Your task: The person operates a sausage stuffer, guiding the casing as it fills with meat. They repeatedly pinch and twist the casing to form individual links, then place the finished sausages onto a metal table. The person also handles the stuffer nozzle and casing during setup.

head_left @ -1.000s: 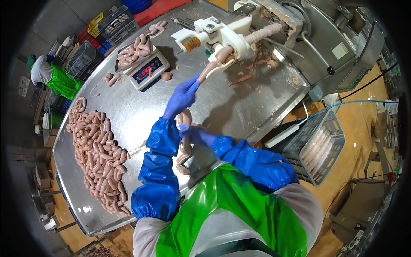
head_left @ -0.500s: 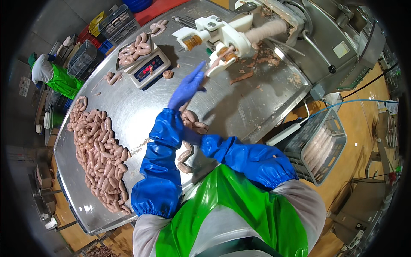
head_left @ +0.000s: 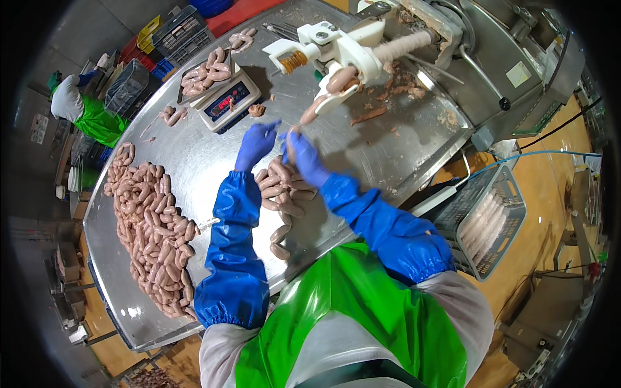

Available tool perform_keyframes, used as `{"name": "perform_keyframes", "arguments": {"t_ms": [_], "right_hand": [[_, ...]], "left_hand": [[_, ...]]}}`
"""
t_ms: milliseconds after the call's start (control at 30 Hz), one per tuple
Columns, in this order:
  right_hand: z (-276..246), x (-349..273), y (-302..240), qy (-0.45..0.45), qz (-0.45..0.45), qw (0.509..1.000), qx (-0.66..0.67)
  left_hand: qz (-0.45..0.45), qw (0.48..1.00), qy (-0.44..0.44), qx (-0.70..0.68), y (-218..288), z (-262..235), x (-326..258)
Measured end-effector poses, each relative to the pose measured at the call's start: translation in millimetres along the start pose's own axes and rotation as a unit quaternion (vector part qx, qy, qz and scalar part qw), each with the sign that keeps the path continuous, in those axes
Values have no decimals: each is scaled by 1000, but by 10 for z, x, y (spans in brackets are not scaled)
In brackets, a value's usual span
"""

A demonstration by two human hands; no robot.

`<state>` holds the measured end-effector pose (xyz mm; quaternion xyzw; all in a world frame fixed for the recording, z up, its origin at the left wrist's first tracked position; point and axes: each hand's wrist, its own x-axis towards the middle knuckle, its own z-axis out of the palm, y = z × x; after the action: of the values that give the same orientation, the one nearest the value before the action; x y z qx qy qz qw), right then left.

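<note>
From the head camera we look down on a curved stainless-steel work table (head_left: 194, 155), with both of our hands in blue rubber gloves and long blue sleeves out over its middle. Our left hand (head_left: 256, 143) hovers just above the steel with its fingers spread apart and nothing in them. Our right hand (head_left: 303, 157) sits just beside it, fingers closed around the upper end of a pale pink string of linked sausages (head_left: 281, 194), which trails back toward our green apron in a loose heap on the table between our forearms. Just beyond our hands, a fresh sausage hangs from the white plastic filling nozzle (head_left: 336, 61) of the grey metal stuffing machine (head_left: 498, 64). To our left lies a large pile of finished pink sausages (head_left: 145, 226); a small digital scale (head_left: 223, 97) carrying more links stands farther off. A grey wire basket (head_left: 488, 220) holding sausages sits beside the table on our right, and another person in green (head_left: 84, 113) works at the far left.
</note>
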<state>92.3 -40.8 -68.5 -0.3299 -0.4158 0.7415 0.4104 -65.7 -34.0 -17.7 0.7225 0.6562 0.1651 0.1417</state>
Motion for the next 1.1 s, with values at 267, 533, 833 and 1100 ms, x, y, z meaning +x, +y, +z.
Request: {"name": "perform_keyframes", "arguments": {"t_ms": [267, 533, 833, 1100], "right_hand": [[83, -540, 268, -115, 1, 931, -346], [-376, 154, -298, -41, -79, 989, 121], [-2, -281, 874, -227, -150, 931, -244], [-498, 99, -446, -105, -44, 968, 223]], "left_hand": [[-66, 916, -86, -387, 809, -86, -1], [1, 958, -279, -72, -46, -205, -311], [-7, 896, -69, -438, 806, -117, 142], [3, 883, -423, -204, -23, -165, -377]]}}
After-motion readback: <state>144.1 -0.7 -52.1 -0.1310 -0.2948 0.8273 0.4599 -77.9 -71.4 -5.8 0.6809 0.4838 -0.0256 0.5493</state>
